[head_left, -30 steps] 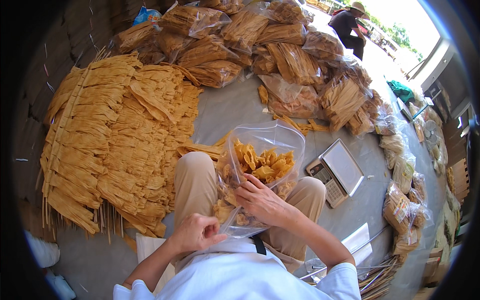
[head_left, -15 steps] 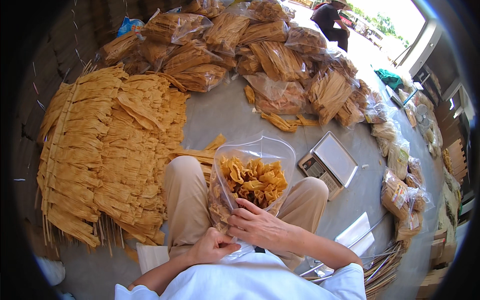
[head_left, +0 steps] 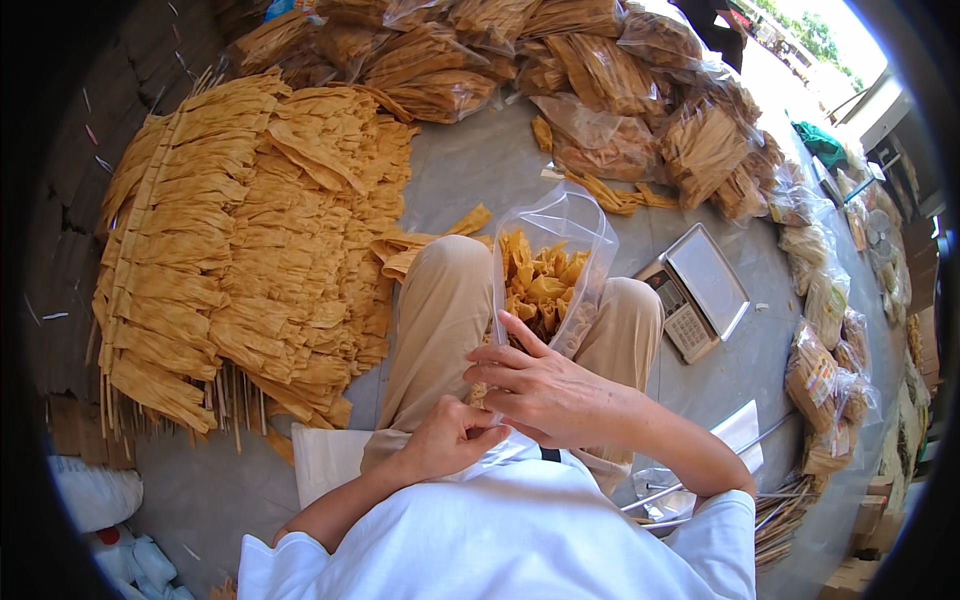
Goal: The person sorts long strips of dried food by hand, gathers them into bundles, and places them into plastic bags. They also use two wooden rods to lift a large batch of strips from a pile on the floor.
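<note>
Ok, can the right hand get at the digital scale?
Probably yes, with a lean: nothing covers the digital scale, but the right knee lies between, and the right hand is occupied at the clear plastic bag.

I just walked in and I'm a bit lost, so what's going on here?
A person has a clear plastic bag in front of them, its mouth open and crinkled yellow pieces inside. The right hand is at the bag's near side, with the left hand close beside it; their exact grip is hidden. A scale stands to the right, layered yellow strips lie to the left, and filled bags are piled ahead.
</note>
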Available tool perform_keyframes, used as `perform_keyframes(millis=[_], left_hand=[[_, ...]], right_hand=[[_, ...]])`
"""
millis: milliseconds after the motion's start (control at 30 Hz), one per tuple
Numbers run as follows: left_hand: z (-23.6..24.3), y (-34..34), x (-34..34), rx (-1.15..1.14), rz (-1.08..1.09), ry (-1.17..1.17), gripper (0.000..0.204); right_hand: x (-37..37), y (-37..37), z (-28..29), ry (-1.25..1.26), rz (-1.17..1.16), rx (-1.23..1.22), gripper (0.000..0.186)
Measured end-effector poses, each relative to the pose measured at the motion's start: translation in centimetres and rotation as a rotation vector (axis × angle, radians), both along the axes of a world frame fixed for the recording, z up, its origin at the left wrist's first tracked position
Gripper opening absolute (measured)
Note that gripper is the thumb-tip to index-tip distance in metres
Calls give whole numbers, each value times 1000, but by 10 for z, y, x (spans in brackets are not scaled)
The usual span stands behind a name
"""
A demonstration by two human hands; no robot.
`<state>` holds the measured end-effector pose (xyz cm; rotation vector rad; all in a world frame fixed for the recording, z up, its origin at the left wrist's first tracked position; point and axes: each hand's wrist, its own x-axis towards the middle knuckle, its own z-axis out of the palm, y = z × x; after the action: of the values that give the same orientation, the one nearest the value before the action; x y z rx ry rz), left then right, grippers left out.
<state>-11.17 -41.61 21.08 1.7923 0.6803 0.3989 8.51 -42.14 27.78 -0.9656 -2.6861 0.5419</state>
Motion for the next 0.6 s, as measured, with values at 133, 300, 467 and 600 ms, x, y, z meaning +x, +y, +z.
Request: perform_keyframes(millis=[133, 300, 467, 600], left_hand=[[1, -1, 2, -24, 44, -27, 25], [-3, -2, 1, -19, 58, 2, 28], [-6, -1, -1, -27, 56, 15, 29], [-5, 0, -2, -52, 53, 27, 27]], right_hand=[[-2, 4, -5, -60, 44, 24, 19], [2, 9, -17, -79, 31, 102, 17], [10, 18, -12, -59, 57, 48, 21], [12, 25, -6, -72, 58, 17, 22]])
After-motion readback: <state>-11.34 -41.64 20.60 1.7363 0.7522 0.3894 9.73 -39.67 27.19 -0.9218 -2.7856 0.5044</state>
